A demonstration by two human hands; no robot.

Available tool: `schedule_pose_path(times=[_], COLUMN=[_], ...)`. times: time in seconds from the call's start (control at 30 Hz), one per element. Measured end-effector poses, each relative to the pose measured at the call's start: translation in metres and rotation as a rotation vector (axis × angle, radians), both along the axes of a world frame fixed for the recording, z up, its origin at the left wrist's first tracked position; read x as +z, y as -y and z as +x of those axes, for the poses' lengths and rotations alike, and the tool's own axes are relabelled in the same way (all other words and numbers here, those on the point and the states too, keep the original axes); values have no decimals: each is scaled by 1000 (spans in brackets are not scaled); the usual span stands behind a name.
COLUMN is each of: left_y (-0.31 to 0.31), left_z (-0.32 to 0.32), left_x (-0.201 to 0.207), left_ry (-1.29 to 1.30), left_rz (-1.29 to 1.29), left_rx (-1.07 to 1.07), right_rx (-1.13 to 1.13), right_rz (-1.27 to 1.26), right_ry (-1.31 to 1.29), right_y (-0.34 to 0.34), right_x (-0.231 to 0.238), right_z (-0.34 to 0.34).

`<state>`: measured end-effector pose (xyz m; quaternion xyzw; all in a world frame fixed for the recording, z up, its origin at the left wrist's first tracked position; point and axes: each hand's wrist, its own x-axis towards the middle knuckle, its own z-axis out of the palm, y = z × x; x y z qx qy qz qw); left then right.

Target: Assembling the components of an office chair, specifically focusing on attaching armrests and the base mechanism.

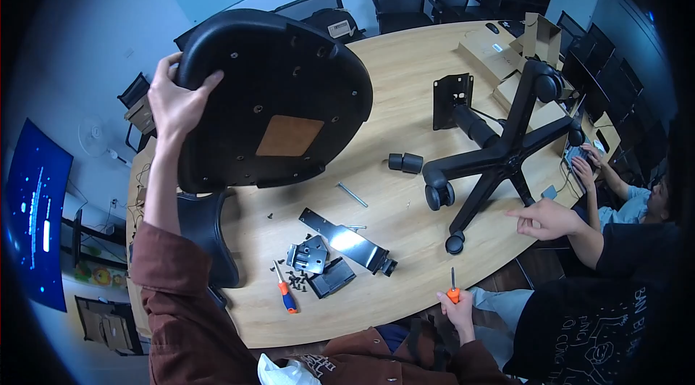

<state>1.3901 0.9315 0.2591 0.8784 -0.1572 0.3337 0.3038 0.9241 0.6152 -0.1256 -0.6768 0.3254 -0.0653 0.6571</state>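
A black chair seat [311,95] stands tilted up on the table, underside toward me, with screw holes and a brown patch. My left hand [176,101] grips its upper left edge, the thumb on the underside. Near the table's front edge my right hand [460,310] is closed around an orange-handled screwdriver [453,293], its shaft pointing up. Between the hands lie a shiny flat metal bar [347,242], a metal bracket [309,255], a black rectangular part [332,278], several dark screws [297,283] and a second screwdriver [285,291] with an orange and blue handle.
A five-legged castor base [499,157] lies on its side at right, its column joined to a mounting plate [454,101]. A curved black chair part [226,240] sits at left. Beside me another person's hand [546,220] points toward the table. Cardboard boxes [492,55] stand far right.
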Motion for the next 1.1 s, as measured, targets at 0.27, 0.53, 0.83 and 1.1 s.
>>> schedule_pose_path(times=[0.27, 0.53, 0.83, 1.1], left_y=[-23, -34, -51, -105], left_z=[-53, -99, -145, -181], left_x=[42, 50, 72, 126], left_ry=[-154, -177, -150, -61], left_rz=[-148, -136, -98, 10], left_rx=[0, -104, -78, -30], right_rx=[88, 30, 215, 342], right_rz=[-46, 83, 181, 340], right_ry=[68, 142, 407, 732], right_y=[-19, -22, -52, -116], right_x=[33, 67, 123, 171], right_z=[34, 53, 132, 221])
